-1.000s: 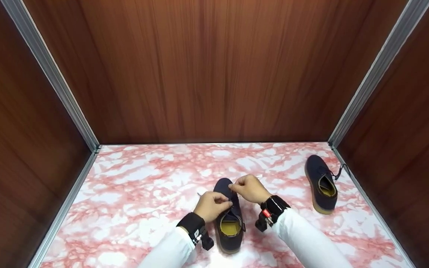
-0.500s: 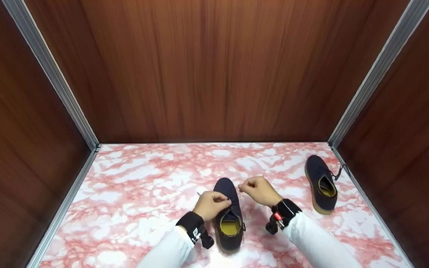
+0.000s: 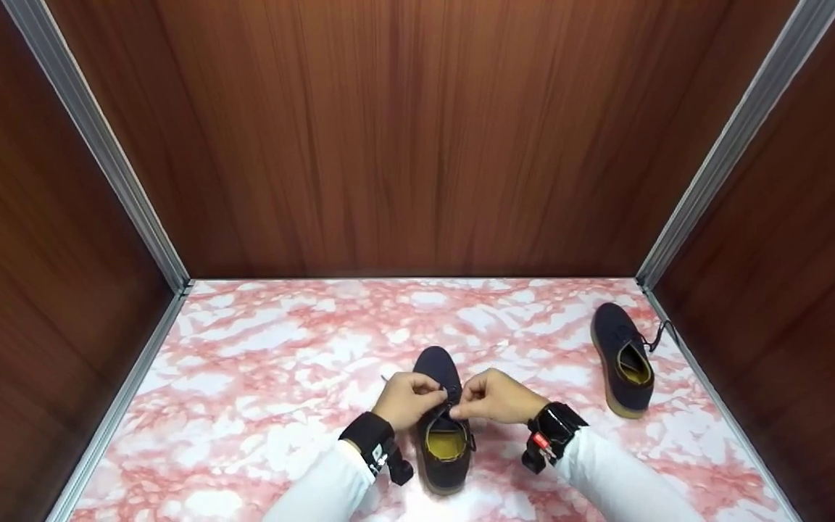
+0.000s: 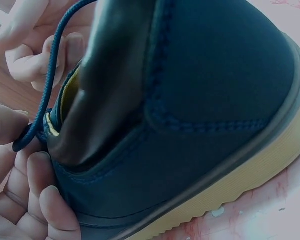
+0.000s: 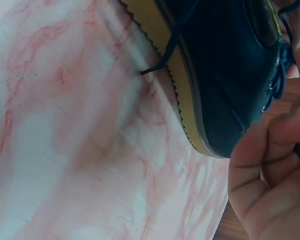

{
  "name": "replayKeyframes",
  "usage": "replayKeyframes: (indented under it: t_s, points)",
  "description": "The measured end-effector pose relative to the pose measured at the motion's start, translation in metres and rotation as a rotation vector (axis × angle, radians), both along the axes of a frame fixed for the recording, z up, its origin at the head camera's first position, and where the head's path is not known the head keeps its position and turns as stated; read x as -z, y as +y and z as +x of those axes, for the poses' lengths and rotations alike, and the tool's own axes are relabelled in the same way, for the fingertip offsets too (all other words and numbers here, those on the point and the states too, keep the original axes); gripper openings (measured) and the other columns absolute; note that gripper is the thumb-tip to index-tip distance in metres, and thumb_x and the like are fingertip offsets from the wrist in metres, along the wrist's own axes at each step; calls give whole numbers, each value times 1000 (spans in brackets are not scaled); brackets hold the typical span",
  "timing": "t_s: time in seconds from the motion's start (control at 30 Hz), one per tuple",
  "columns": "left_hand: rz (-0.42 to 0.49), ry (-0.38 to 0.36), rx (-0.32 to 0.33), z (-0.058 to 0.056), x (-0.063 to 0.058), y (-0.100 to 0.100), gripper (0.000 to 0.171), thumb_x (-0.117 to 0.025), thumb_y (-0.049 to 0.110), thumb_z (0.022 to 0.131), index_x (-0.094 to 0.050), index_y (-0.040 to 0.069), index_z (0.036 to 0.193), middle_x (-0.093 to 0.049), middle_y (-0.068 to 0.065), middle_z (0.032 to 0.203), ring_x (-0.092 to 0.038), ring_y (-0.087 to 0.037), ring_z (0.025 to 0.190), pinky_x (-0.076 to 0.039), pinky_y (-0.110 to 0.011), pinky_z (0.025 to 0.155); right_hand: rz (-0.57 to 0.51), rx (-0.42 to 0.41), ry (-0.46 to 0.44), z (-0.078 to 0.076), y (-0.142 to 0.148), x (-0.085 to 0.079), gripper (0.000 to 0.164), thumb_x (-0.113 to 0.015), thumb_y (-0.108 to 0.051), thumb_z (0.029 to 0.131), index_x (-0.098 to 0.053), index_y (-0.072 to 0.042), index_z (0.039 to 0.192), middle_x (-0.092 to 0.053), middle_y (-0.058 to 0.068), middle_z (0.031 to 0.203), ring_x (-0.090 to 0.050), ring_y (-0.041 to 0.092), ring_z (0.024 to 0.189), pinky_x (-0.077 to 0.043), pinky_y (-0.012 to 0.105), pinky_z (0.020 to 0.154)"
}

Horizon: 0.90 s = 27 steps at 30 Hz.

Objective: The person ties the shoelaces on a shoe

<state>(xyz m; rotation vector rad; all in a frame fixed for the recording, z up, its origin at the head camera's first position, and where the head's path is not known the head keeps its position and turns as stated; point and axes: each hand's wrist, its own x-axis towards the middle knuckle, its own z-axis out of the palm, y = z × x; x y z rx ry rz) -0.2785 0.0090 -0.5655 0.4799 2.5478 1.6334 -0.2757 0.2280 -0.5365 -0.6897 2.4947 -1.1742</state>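
A navy shoe (image 3: 445,475) with a yellow lining and pale ridged sole stands on the table, toe pointing away. My left hand (image 3: 403,400) lies over its left side and pinches a dark blue shoelace (image 4: 54,60) between thumb and finger at the lacing. At the right of the tongue, my right hand (image 3: 499,397) has thumb and index finger drawn together, with lace running behind the thumb in the right wrist view; its pinch point is partly hidden. A loose lace end (image 5: 175,37) hangs down the shoe's right side.
A matching navy shoe (image 3: 628,362) stands at the right, its lace (image 3: 667,330) reaching toward the side wall. Red-and-white marbled tabletop (image 3: 265,362) lies beneath everything. Brown wood-grain panels (image 3: 417,145) enclose the back and sides, with metal rails (image 3: 106,152) at the corners.
My right hand moved off the shoe to the right, then came back toward me and in beside the tongue. The left hand has stayed at the lacing, fingers together.
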Motion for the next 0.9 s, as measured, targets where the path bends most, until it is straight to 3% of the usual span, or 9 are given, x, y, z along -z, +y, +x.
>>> replayKeyframes:
  t_s: [0.27, 0.43, 0.6, 0.9]
  points:
    - [-8, -2, 0, 1, -4, -1, 16, -75, 23, 83, -74, 9, 90, -75, -4, 84, -65, -4, 74, -54, -19, 70, 40, -85, -19, 5, -3, 2, 19, -82, -35, 74, -71, -19, 70, -58, -12, 57, -48, -3, 51, -40, 15, 49]
    - [-2, -3, -5, 0, -5, 0, 16, -75, 23, 83, -74, 8, 88, -75, -5, 83, -63, -3, 72, -53, -18, 69, 44, -125, -3, 4, -3, 2, 8, -75, -17, 77, -71, -17, 71, -59, -12, 57, -48, -4, 51, -39, 13, 48]
    - [-3, 12, -9, 1, -5, 0, 15, -75, 23, 82, -73, 9, 86, -74, -5, 80, -62, -4, 71, -52, -19, 68, 16, -136, 7, 2, 1, 0, 7, -68, -9, 80, -68, -14, 74, -60, -9, 64, -49, -4, 55, -40, 14, 51]
    - [-29, -22, -13, 1, -5, -1, 7, -72, 19, 82, -71, 13, 84, -71, 0, 79, -60, -3, 70, -50, -20, 66, -69, -55, -107, -1, 8, -6, 12, -57, 4, 84, -67, 0, 89, -68, 24, 74, -62, 9, 59, -48, 19, 53]
